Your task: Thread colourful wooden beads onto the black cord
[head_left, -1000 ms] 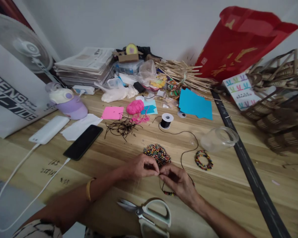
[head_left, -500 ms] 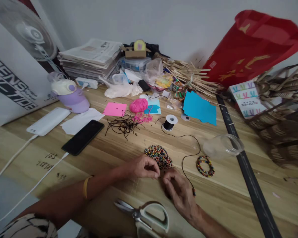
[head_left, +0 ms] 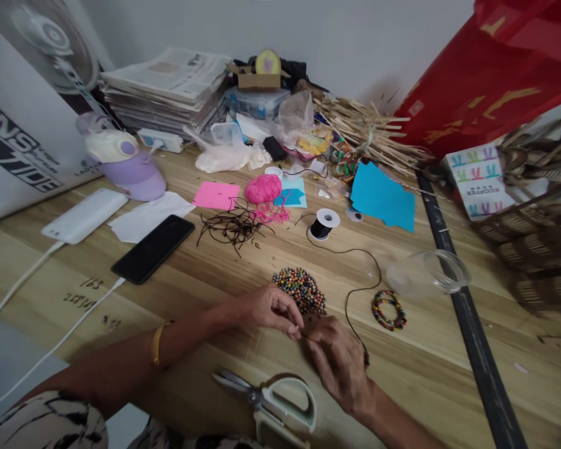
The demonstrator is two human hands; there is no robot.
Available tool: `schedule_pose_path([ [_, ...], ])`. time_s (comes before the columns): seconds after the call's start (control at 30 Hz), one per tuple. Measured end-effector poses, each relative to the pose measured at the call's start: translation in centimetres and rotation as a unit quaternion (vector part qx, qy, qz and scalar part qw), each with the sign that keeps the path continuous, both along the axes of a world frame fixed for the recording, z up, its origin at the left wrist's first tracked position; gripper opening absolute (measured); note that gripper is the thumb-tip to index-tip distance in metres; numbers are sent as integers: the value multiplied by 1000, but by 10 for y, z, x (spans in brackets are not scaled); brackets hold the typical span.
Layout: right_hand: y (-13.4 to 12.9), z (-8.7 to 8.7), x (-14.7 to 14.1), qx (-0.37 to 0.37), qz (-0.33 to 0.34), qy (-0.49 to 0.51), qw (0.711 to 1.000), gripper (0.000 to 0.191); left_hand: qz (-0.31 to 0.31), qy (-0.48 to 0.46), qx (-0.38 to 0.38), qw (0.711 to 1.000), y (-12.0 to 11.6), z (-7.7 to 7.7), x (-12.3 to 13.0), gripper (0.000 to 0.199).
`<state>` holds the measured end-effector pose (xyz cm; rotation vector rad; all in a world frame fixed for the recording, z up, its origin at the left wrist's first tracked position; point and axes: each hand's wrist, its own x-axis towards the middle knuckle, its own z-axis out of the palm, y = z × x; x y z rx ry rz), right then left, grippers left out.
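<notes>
My left hand [head_left: 275, 310] pinches at the tip of a thin black cord [head_left: 305, 337], close in front of a pile of small multicoloured beads [head_left: 300, 290]. My right hand [head_left: 339, 355] grips the same cord a short way along, fingers curled. From the white spool [head_left: 324, 223] the black cord runs across the table and down behind my right hand, where a few threaded beads [head_left: 366, 360] show. Whether a bead sits between my fingertips is too small to tell. A beaded bracelet [head_left: 389, 310] lies to the right. Scissors [head_left: 280, 399] with pale handles rest nearest me.
Cut black cords [head_left: 234, 227] and pink yarn [head_left: 263, 188] lie beyond the beads. A clear plastic jar [head_left: 427, 273] lies on its side at right. A phone [head_left: 154, 248] and a white power bank [head_left: 85, 216] are at left. Newspapers [head_left: 168, 78] stand stacked behind.
The view has shifted slightly. Both hands stay close together at the cord, and a little more of it shows between my fingertips.
</notes>
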<state>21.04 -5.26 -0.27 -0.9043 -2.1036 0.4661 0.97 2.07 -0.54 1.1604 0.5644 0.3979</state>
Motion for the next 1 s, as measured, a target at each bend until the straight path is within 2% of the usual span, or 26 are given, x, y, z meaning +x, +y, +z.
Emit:
schedule_pose_path([
  [0.33, -1, -2, 0, 21, -3, -33, 999, 14, -14, 12, 37, 999, -3, -6, 0, 26],
  [0.63, 0, 0, 0, 22, 12, -31, 999, 15, -10, 15, 47, 999, -2, -3, 0, 26],
  [1.0, 1, 1, -2, 26, -2, -53, 998, 12, -11, 23, 52, 998, -3, -1, 0, 26],
])
